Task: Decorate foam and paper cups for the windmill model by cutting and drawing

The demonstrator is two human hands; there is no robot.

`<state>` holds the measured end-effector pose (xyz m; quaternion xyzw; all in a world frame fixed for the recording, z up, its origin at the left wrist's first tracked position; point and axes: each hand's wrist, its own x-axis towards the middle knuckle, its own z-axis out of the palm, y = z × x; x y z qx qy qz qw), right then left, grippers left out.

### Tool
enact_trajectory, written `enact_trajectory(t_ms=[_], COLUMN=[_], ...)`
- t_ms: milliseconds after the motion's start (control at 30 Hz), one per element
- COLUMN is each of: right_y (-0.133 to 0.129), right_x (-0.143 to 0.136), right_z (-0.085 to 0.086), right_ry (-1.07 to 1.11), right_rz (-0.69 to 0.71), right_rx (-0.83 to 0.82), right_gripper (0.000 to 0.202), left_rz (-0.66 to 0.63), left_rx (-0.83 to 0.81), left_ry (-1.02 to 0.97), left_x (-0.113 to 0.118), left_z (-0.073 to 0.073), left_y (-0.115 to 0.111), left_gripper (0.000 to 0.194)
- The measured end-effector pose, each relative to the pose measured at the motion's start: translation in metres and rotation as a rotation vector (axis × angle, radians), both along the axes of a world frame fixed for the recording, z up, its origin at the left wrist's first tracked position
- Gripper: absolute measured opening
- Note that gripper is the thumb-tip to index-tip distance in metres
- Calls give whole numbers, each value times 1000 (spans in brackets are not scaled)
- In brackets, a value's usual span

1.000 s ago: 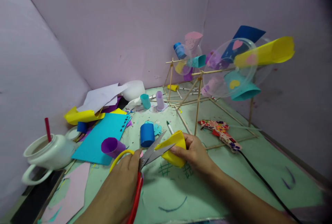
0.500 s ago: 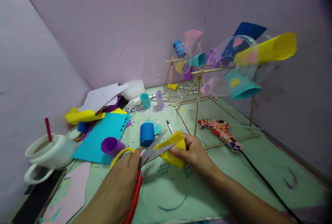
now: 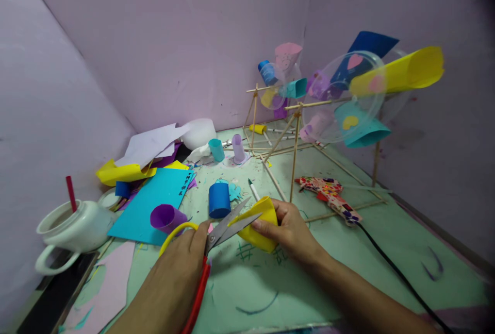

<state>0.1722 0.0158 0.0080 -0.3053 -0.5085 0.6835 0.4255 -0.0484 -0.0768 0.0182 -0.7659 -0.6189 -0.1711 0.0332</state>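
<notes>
My left hand (image 3: 185, 262) is closed on a pair of scissors (image 3: 218, 233) with one yellow and one red handle. The blades stand apart, with the left edge of a yellow paper tube (image 3: 260, 231) between them. Pinched between the thumb and fingers of my right hand (image 3: 290, 226), that tube is tilted and bent out of round. Just behind the blades stands a blue paper cylinder (image 3: 219, 200). A purple paper cup shape (image 3: 166, 219) lies left of the scissors. Beyond the yellow tube is a white marker (image 3: 253, 189) with a green tip.
Stick frames (image 3: 294, 159) carry clear discs with coloured paper tubes at the right. A patterned glue gun (image 3: 332, 197) with a black cord (image 3: 398, 272) lies near my right arm. At left are a white teapot (image 3: 81, 226), a turquoise sheet (image 3: 154, 200) and paper scraps.
The scissors and my left hand have shifted very slightly left and down, the blades still open around the yellow paper's edge. My right hand keeps nearly the same place.
</notes>
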Motion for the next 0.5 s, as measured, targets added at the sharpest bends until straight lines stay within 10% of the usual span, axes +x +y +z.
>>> enact_trajectory(t_ms=[500], right_y=[-1], right_x=[-1], right_z=[-2], right_ry=[-20], right_rz=[4], right_rx=[-4], right_gripper=[37], left_rz=[-70], left_rx=[-14], left_ry=[135], left_x=[-1], left_z=[5], left_y=[1], left_gripper=[48])
